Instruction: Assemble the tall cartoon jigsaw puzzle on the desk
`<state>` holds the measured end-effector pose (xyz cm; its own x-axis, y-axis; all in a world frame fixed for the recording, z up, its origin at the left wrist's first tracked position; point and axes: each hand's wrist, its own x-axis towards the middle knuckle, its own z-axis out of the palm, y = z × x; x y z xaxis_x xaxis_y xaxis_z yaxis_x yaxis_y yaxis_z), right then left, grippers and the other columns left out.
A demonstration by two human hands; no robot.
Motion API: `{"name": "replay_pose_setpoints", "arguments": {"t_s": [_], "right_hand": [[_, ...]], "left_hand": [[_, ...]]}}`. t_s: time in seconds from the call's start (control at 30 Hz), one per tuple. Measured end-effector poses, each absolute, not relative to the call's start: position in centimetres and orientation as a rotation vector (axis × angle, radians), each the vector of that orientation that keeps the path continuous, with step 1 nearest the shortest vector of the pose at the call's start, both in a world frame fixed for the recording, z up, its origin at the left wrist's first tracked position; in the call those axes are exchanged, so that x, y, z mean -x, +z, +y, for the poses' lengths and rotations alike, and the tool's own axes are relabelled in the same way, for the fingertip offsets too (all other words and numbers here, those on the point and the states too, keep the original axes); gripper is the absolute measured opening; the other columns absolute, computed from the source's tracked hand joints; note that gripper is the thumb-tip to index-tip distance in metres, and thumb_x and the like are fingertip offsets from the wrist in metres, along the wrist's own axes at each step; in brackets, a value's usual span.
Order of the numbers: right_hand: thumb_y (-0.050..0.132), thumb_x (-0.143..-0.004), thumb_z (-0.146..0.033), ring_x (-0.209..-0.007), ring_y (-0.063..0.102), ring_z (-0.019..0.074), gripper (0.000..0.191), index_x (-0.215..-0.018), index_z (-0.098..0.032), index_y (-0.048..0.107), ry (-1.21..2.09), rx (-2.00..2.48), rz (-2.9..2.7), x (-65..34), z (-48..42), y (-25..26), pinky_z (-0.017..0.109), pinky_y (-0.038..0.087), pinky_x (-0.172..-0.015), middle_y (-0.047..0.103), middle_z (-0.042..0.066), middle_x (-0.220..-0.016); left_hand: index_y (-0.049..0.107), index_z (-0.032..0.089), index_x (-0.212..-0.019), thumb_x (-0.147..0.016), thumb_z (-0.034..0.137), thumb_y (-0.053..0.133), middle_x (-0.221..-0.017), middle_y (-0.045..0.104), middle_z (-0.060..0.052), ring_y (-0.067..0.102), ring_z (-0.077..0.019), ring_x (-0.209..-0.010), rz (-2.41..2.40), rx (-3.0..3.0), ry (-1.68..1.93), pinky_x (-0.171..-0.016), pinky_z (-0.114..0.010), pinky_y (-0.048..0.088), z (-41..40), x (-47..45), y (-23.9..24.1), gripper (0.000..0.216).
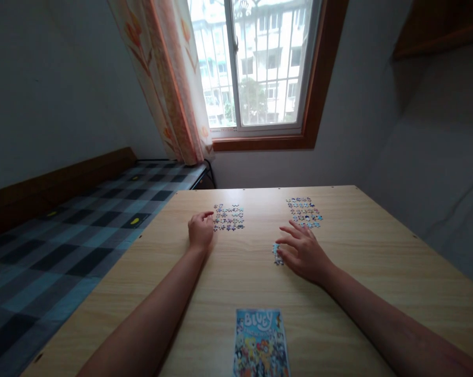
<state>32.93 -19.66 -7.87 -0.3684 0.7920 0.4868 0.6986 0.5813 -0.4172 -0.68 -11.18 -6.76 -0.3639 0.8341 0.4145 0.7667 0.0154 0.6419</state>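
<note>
My left hand (201, 230) rests on the table by the left edge of a group of jigsaw pieces (234, 214) laid in rows. Its index finger reaches toward them, while the other fingers are bent and partly hidden; I see nothing held. My right hand (305, 254) is open with fingers apart. Its thumb and fingertips are over or touching the right side of a small patch of blue-toned jigsaw pieces (276, 253), partly covered by the hand. Beyond its knuckles lies a second group of loose jigsaw pieces (304, 208) in rows.
A picture sheet marked "BLUEY" (260, 343) lies near me on the light wooden table (228, 272). To the left is a bed with a checked cover (83, 246). A curtain (173, 84) hangs beside the barred window (268, 68) ahead.
</note>
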Motion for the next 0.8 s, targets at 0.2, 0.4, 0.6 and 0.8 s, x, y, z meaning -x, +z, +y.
{"name": "replay_pose_setpoints", "arguments": {"t_s": [0.2,0.4,0.6,0.8], "right_hand": [[0.064,-0.091,-0.034,-0.145,0.039,0.037,0.015,-0.097,-0.029,0.076,0.199,1.208,-2.115,-32.8,-19.7,-7.7,0.071,0.021,-0.115,0.066,0.008,-0.135],[0.064,-0.091,-0.033,-0.145,0.038,0.0365,0.013,-0.091,-0.029,0.077,0.184,1.204,-2.11,-32.8,-19.7,-7.7,0.071,0.021,-0.115,0.066,0.006,-0.136],[0.063,-0.092,-0.031,-0.145,0.039,0.0364,0.014,-0.09,-0.029,0.077,0.149,1.192,-2.13,-32.7,-19.7,-7.6,0.071,0.022,-0.115,0.066,0.006,-0.135],[0.063,-0.092,-0.028,-0.143,0.041,0.036,0.014,-0.088,-0.028,0.076,0.103,1.171,-2.126,-32.7,-19.6,-7.8,0.07,0.024,-0.114,0.067,0.006,-0.133]], "left_hand": [[0.079,0.022,-0.102,-0.084,0.03,0.059,-0.111,0.072,-0.01,0.061,-0.0283,-0.112,2.388,-1.69,1.049,-0.104,-0.039,0.044,-9.3,0.5,-6.6,0.028],[0.078,0.021,-0.106,-0.089,0.039,0.057,-0.114,0.07,-0.016,0.059,-0.0328,-0.113,2.507,-1.54,1.112,-0.1,-0.043,0.045,-7.5,0.1,-6.0,0.033],[0.081,0.027,-0.099,-0.085,0.042,0.065,-0.12,0.066,-0.011,0.055,-0.0332,-0.116,2.499,-1.71,1.039,-0.101,-0.043,0.045,-7.9,-0.8,-6.2,0.026],[0.082,0.028,-0.098,-0.083,0.041,0.069,-0.13,0.064,-0.008,0.053,-0.0342,-0.118,2.473,-1.938,0.861,-0.099,-0.045,0.046,-8.1,-1.4,-6.1,0.023]]}}
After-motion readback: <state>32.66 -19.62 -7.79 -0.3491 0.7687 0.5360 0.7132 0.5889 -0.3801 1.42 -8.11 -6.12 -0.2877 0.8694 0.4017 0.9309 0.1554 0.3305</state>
